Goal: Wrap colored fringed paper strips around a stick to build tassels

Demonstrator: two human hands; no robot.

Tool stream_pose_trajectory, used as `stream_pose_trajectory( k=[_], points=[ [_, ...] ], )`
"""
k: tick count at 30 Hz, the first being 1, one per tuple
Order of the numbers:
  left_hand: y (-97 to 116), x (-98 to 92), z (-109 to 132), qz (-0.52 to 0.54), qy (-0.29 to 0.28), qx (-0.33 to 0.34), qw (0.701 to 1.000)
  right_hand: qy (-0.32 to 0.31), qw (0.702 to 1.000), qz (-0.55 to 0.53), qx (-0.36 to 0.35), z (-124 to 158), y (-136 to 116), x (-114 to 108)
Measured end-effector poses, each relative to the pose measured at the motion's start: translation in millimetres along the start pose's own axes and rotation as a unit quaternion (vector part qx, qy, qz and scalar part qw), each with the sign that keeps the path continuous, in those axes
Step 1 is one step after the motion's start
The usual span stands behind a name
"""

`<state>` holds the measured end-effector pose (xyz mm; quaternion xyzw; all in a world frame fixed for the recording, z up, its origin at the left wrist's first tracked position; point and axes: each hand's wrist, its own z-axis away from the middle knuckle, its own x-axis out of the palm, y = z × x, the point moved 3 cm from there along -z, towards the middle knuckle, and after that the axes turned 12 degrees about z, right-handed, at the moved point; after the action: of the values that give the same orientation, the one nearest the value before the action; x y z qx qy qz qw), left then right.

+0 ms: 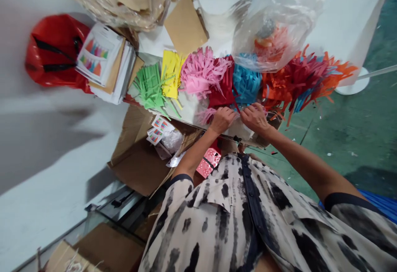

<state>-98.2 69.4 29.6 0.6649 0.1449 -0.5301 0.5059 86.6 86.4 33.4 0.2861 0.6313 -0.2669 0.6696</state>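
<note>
My left hand (223, 119) and my right hand (256, 119) are close together at the table's front edge, fingers closed. Between them they grip a pink fringed paper tassel (207, 116), whose strips stick out past both hands; its middle is mostly hidden. Just beyond lie dark red fringed paper (221, 92), with a strip reaching toward my fingers, and blue fringed paper (247, 77). To the left are piles of pink (201, 71), yellow (170, 73) and green (149, 83) fringed paper. Orange fringed paper (274, 90) lies to the right.
A clear plastic bag (279, 36) with orange-pink strips sits behind. At left are a stack of printed cards (99, 56) and a red bag (56, 52). An open cardboard box (133, 164) with packets stands below the table edge. Green floor (325, 139) shows at right.
</note>
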Motion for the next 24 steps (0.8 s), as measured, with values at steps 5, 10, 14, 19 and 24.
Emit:
stream_pose_trajectory(
  k=[5, 10, 14, 19, 24],
  points=[
    [26.7, -15.1, 10.9, 0.023, 0.001, -0.04, 0.999, 0.002, 1.0, -0.03, 0.002, 7.6, -5.9, -39.5],
    [54.2, -47.1, 17.8, 0.119, 0.079, -0.131, 0.981, 0.004, 0.999, -0.033, 0.002, 4.3, -9.2, -75.4],
    [59.7, -74.5, 25.0, 0.472, 0.209, -0.246, 0.82, 0.063, 0.995, -0.074, 0.035, -2.7, 0.3, -106.1],
    [66.4, -96.2, 24.9, 0.752, 0.191, -0.298, 0.557, 0.102, 0.979, -0.14, 0.106, -14.2, 11.3, -141.4],
    [65.6, -117.4, 19.3, 0.773, 0.203, -0.289, 0.528, 0.149, 0.932, -0.273, 0.186, -30.9, 12.2, -162.2]
  ],
)
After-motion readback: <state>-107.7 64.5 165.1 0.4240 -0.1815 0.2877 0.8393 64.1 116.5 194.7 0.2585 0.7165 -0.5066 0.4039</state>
